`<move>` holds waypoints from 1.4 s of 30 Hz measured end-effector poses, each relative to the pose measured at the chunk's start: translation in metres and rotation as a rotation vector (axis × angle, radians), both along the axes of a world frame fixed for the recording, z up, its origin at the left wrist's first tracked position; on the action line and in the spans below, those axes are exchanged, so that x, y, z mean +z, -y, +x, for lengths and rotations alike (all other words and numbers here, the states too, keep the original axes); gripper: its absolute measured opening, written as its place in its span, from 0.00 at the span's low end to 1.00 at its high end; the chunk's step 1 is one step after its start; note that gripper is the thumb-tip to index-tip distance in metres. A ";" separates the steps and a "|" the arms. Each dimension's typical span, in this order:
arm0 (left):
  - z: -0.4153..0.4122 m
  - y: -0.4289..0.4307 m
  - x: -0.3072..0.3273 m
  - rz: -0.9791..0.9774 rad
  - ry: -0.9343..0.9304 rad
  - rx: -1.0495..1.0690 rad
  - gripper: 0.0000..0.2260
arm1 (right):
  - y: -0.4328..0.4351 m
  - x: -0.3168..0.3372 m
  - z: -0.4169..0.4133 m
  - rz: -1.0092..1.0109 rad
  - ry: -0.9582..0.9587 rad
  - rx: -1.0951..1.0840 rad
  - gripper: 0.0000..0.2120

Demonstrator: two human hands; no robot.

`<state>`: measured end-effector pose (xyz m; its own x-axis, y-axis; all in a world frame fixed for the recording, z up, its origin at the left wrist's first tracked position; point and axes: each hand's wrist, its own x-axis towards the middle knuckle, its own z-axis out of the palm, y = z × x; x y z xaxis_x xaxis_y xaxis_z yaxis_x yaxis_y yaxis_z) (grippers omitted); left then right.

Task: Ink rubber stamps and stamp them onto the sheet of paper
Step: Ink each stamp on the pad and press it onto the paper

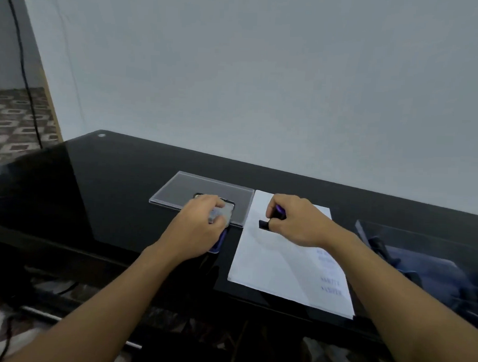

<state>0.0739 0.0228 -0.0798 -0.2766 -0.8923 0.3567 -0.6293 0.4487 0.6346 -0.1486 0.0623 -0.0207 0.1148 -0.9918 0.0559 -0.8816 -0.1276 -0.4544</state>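
Note:
A white sheet of paper lies on the black glossy table, with several faint blue stamp marks near its right edge. My right hand grips a dark rubber stamp with a purple handle, its base down on the upper part of the sheet. My left hand rests on a blue ink pad left of the paper, its fingers curled over the pad's open lid. The pad's inked face is hidden under that hand.
A clear plastic tray lies flat behind the ink pad, touching the paper's upper left corner. A dark blue object sits at the table's right end. A grey wall stands close behind the table. Patterned floor and a black cable are at far left.

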 end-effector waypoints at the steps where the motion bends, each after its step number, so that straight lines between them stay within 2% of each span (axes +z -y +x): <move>1: -0.011 -0.001 0.001 0.003 -0.009 -0.023 0.12 | -0.005 0.002 -0.011 0.006 -0.005 -0.025 0.03; 12: -0.083 -0.017 -0.019 0.020 0.069 -0.191 0.16 | -0.032 -0.001 -0.073 0.059 -0.066 -0.177 0.02; 27: -0.084 -0.025 -0.044 -0.065 0.127 -0.243 0.15 | -0.016 -0.028 -0.069 0.134 -0.197 -0.152 0.04; 42: -0.083 -0.024 -0.046 -0.097 0.132 -0.254 0.14 | -0.011 -0.046 -0.068 0.145 -0.167 -0.188 0.05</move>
